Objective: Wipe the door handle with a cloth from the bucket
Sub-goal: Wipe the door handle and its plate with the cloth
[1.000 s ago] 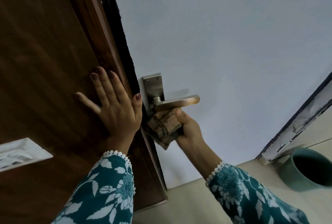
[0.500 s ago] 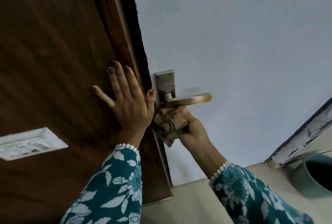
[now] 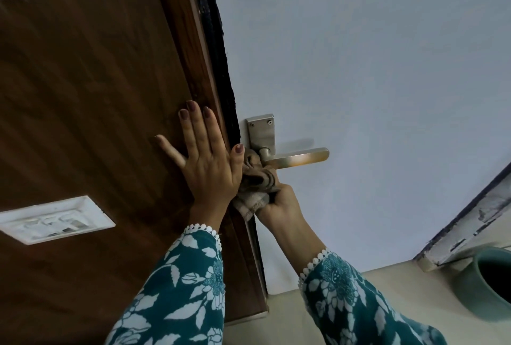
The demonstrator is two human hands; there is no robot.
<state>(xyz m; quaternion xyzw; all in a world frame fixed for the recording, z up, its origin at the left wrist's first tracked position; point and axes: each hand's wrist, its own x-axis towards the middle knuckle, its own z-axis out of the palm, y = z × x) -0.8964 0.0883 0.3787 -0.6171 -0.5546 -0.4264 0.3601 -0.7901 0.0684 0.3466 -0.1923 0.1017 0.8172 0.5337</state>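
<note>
A metal lever door handle (image 3: 298, 158) on its backplate (image 3: 261, 134) sticks out from the pale blue door. My right hand (image 3: 282, 203) is shut on a brownish striped cloth (image 3: 255, 181), which it presses against the base of the lever and the lower backplate. My left hand (image 3: 206, 162) lies flat with fingers spread on the dark wooden frame beside the handle, its thumb touching the cloth. Part of the cloth is hidden behind my left hand.
A green bucket (image 3: 481, 286) stands on the floor at the lower right, near a chipped white door frame (image 3: 467, 223). A white switch plate (image 3: 55, 218) sits on the wooden panel at the left. Beige floor shows below.
My right hand has pushed the cloth up from under the lever onto the handle's base. My left hand stays flat on the wood. The view has shifted slightly.
</note>
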